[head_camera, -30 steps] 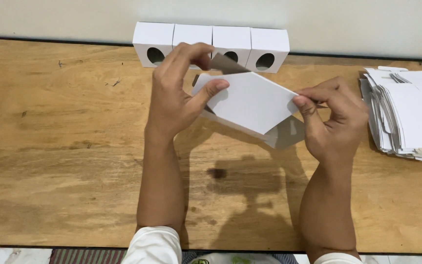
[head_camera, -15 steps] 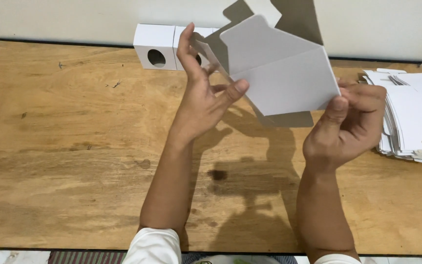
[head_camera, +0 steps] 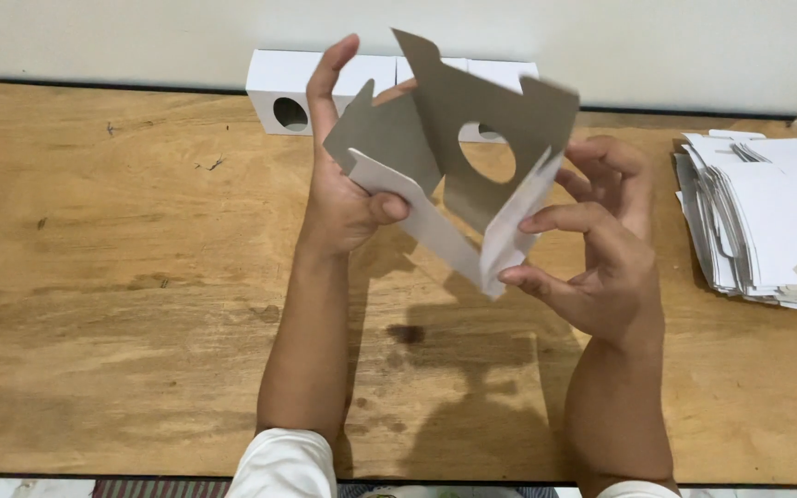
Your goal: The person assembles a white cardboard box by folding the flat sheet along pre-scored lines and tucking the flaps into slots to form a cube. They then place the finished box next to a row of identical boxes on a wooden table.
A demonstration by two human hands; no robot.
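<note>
Both hands are holding a half-opened carton blank (head_camera: 458, 157) up above the wooden surface (head_camera: 122, 304), grey inside facing the camera. Left hand (head_camera: 343, 198) is pinching one white panel, thumb over it; right hand (head_camera: 601, 249) is loosely curled, fingertips pressing the opposite flap, likely spreading it into shape. Finished boxes (head_camera: 283, 88) are lining the wall; flat blanks (head_camera: 767, 217) are stacked right.

Both forearms are bare from wrist to near the elbow. White sleeves sit pushed up at the elbows, nearest the wooden table's (head_camera: 94, 304) front edge. The left hand (head_camera: 343, 198) and right hand (head_camera: 601, 267) wear no gloves or rings.
</note>
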